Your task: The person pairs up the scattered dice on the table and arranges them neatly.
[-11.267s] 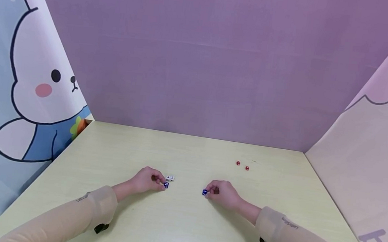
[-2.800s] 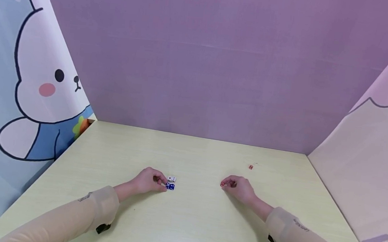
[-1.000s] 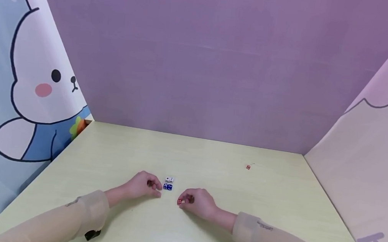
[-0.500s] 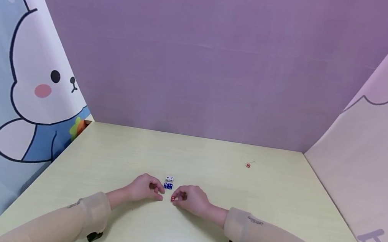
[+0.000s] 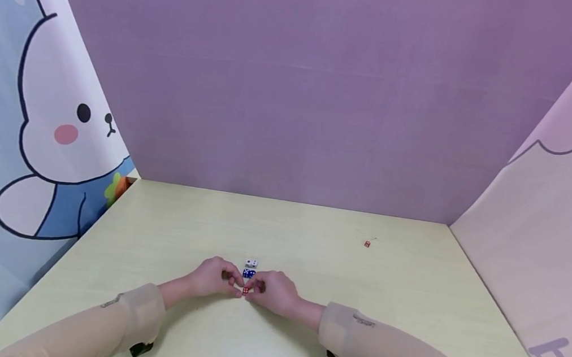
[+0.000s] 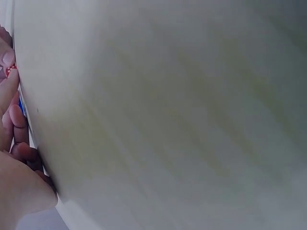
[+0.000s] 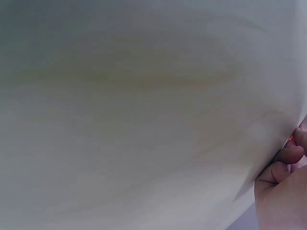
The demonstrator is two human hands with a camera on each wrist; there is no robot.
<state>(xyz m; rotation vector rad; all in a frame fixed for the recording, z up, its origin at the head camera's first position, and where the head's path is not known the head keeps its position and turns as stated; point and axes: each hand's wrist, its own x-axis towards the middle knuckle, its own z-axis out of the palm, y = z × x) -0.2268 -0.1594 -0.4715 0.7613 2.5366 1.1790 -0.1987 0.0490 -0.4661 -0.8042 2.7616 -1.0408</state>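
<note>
In the head view my right hand (image 5: pixel 276 293) pinches a red die (image 5: pixel 245 292) with white dots between thumb and finger. My left hand (image 5: pixel 213 277) meets it from the other side, thumb and forefinger parted, their tips right at the die's left edge. Seen from the left wrist, the left thumb partly covers the red die (image 6: pixel 11 70), which shows as a small patch. Just beyond the hands two blue dice (image 5: pixel 249 274) sit side by side. Behind them stand two white dice (image 5: pixel 251 263), also side by side.
Another red die (image 5: pixel 367 244) lies alone toward the back right of the pale wooden table (image 5: pixel 271 347). A thin thread-like bit is beside it. A purple panel (image 5: pixel 298 100) rises at the back edge, and printed cloths hang left and right.
My right hand has brought a red die from the right over to my left hand. Earlier, my left hand held a blue die; a second blue die now stands with it beside the white pair.
</note>
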